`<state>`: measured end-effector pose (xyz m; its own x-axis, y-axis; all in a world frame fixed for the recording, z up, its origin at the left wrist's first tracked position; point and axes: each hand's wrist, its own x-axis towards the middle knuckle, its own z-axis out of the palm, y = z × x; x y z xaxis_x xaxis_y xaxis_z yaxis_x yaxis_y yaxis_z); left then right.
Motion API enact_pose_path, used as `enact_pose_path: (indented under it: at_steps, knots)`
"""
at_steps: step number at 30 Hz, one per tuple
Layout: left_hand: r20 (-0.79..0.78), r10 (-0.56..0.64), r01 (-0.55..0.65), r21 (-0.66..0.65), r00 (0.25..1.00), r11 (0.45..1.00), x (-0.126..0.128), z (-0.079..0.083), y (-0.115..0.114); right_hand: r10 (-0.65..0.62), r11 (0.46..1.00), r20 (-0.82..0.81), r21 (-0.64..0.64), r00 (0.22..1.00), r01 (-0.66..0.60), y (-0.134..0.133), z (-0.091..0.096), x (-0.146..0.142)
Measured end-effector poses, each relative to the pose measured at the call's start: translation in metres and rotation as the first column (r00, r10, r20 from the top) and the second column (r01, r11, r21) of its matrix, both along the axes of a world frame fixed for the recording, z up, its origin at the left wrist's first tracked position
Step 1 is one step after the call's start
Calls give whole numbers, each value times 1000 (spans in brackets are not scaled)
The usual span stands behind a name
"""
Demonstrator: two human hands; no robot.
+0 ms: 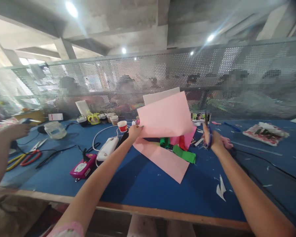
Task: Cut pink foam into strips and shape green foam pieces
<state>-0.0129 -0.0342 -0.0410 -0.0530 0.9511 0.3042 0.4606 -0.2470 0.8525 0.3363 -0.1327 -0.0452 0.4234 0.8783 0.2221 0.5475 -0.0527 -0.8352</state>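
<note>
My left hand [134,132] pinches the lower left corner of a pink sheet [165,115] held up above the table. Behind that sheet, a paler sheet [160,96] pokes out at the top. To the right and apart from the paper, my right hand [214,141] is closed round scissors [209,136] with blue handles, blades pointing up. Another pink sheet [162,159] lies flat below. Green rolled material [185,154] and a red piece [182,143] rest beside it.
A magenta power socket [84,167], a white device [108,148] and a red paper cup [122,126] stand left on the blue table [143,187]. Red-and-yellow-handled tools [31,157] lie further left, near a co-worker's arm [5,141]. A phone [200,117] leans behind; white scraps [221,189] lie right.
</note>
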Motion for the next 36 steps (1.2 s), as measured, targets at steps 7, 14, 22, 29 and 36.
enact_pose_path:
  at_steps: [7,14,22,29,36]
  knots:
    - [-585,-277,489,240,762,839,23,-8,-29,-78,953,370,-245,926,178,1,-37,-6]
    - [-912,-288,616,-53,290,786,20,-7,-17,30,937,525,-311,850,159,4,-39,-12]
    - [-752,-203,491,179,627,853,24,38,2,71,929,609,-329,790,171,0,-38,-20]
    - [-392,-149,321,421,908,849,17,132,48,91,925,641,-338,762,173,2,-39,-27]
    - [-47,-203,203,438,978,876,24,197,114,119,924,635,-353,763,149,7,-38,-27]
